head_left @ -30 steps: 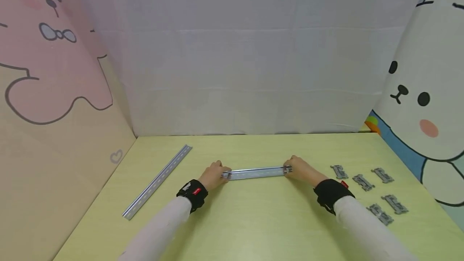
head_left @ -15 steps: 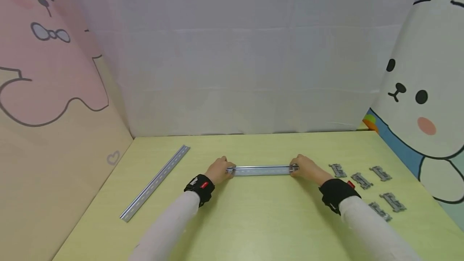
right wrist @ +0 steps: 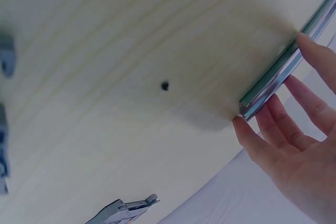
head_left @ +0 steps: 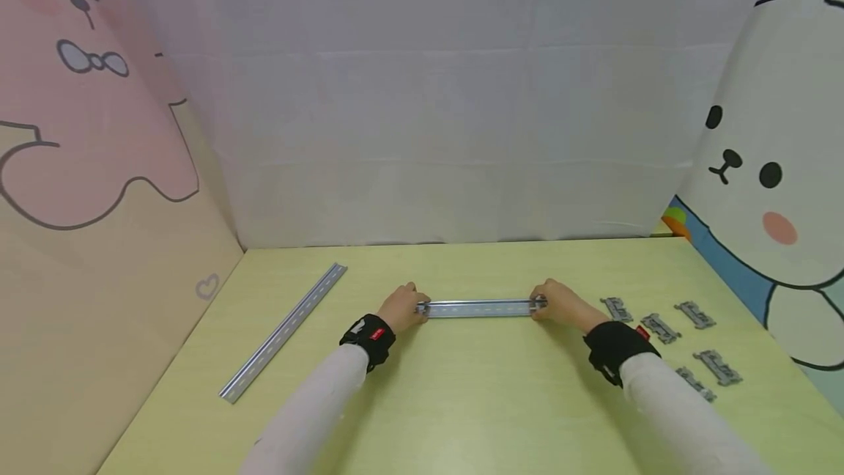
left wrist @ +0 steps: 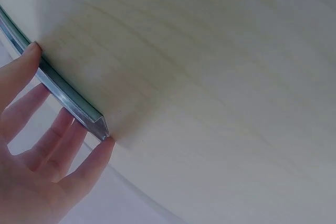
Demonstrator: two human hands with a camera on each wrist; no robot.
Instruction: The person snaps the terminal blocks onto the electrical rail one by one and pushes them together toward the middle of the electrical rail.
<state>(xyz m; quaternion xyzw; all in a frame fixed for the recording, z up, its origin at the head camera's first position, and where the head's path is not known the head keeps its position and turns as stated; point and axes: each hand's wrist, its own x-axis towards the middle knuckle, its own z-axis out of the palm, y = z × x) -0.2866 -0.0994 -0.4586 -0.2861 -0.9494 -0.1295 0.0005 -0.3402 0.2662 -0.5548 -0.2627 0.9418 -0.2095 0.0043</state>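
A slotted metal DIN rail (head_left: 484, 308) lies crosswise at the middle of the table. My left hand (head_left: 401, 308) grips its left end, thumb on one edge and fingers on the other. At the right end, my right hand (head_left: 563, 306) holds it the same way. In the left wrist view the rail's end (left wrist: 97, 124) shows a folded profile between the fingers. The right wrist view shows the opposite end (right wrist: 252, 103) against the fingertips. Whether the rail touches the tabletop or sits just above it, I cannot tell.
A second slotted rail (head_left: 283, 332) lies diagonally on the left of the pale yellow table (head_left: 475, 402). Several grey bracket-like pieces, such as one piece (head_left: 717, 367), are spread on the right, near my right forearm. A white curtain (head_left: 428, 94) hangs behind the table.
The rail between my hands has gone from slightly slanted to level across the view. Both hands have shifted a little to the right with it, keeping their hold.
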